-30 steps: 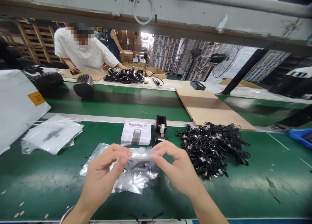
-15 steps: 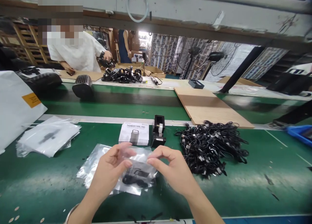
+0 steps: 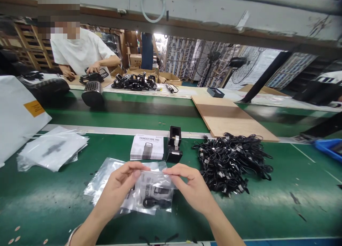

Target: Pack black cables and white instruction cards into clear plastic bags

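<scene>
A clear plastic bag (image 3: 157, 192) hangs between my hands, its top edge pinched at both corners. Inside it show a printed leaflet and a coiled black cable (image 3: 157, 203). My left hand (image 3: 117, 189) is closed on the bag's left top corner, my right hand (image 3: 188, 185) on the right one. Beneath and to the left lie more clear bags (image 3: 100, 178) on the green work surface. Just beyond my hands stand a stack of printed booklets (image 3: 146, 148) and a black tape dispenser (image 3: 174, 146).
Right of my hands is a heap of black cables (image 3: 232, 160). Filled bags (image 3: 53, 149) lie at left beside a white sack (image 3: 18, 117). A wooden board (image 3: 229, 117) crosses the far belt. Opposite, a person (image 3: 82, 50) handles black parts near a perforated black speaker (image 3: 92, 94).
Both hands have drawn the bag's top edge straight, and its printed leaflet now faces me more clearly. The person opposite has moved a black item leftward over the bench.
</scene>
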Demonstrator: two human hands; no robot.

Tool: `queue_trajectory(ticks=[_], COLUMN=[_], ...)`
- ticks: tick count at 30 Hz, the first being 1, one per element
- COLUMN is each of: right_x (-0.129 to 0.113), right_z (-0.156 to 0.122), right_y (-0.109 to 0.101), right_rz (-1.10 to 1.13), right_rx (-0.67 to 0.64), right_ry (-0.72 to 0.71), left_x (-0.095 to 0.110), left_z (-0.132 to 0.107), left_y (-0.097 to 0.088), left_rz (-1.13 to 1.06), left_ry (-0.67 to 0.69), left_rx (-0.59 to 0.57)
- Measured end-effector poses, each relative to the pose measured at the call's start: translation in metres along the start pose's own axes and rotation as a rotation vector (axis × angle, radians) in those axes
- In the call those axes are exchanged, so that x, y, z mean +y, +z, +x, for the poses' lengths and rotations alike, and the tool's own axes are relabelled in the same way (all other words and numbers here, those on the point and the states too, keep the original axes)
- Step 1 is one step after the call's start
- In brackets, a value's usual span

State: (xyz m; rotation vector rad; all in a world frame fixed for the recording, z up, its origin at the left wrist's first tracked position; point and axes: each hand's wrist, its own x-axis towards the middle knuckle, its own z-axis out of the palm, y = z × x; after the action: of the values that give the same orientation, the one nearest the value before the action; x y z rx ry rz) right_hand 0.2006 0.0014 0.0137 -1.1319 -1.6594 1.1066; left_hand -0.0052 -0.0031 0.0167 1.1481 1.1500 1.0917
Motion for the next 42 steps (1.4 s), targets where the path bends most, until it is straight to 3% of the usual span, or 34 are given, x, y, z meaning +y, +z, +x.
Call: queue_trajectory(ticks=[3, 8, 12, 14, 19, 25, 29, 32, 35, 38, 42], right_x=[0.002, 0.006, 0.012, 0.019, 0.03, 0.028, 0.039, 0.049, 0.041, 0.018, 0.001], right_z=[-0.001, -0.002, 0.012, 0.025, 0.05, 0.032, 0.023, 0.019, 0.007, -0.008, -0.01], right_y=[0.001, 0.001, -0.008, -0.013, -0.012, 0.005, 0.018, 0.019, 0.018, 0.026, 0.05], right_rz=[0.007, -0.029, -0.203, -0.227, -0.008, 0.228, 0.065, -0.116, -0.154, -0.059, 0.204], right_rx=[-0.011, -0.008, 0.38, 0.483, 0.397, 0.353, 0.446, 0.474, 0.484, 0.381, 0.171], right_ry=[-0.081, -0.105, 0.095, 0.214, 0.342, 0.327, 0.241, 0.262, 0.27, 0.222, 0.34], left_x=[0.003, -0.005, -0.016, -0.02, -0.025, -0.028, -0.037, -0.042, -0.04, -0.034, -0.029], left_z=[-0.002, -0.001, -0.003, -0.005, -0.006, 0.001, 0.006, 0.007, 0.005, 0.0, -0.009], left_y=[0.005, 0.013, 0.014, 0.015, 0.017, 0.016, 0.015, 0.014, 0.013, 0.014, 0.023], left_rz=[-0.173, 0.149, 0.268, 0.247, 0.137, -0.008, 0.046, 0.04, 0.051, 0.09, 0.121], left_ry=[-0.115, -0.182, -0.031, -0.01, -0.041, -0.108, -0.089, -0.07, -0.054, -0.049, -0.044], left_rx=[0.035, -0.038, 0.052, 0.086, 0.114, 0.109, 0.188, 0.197, 0.199, 0.177, 0.174])
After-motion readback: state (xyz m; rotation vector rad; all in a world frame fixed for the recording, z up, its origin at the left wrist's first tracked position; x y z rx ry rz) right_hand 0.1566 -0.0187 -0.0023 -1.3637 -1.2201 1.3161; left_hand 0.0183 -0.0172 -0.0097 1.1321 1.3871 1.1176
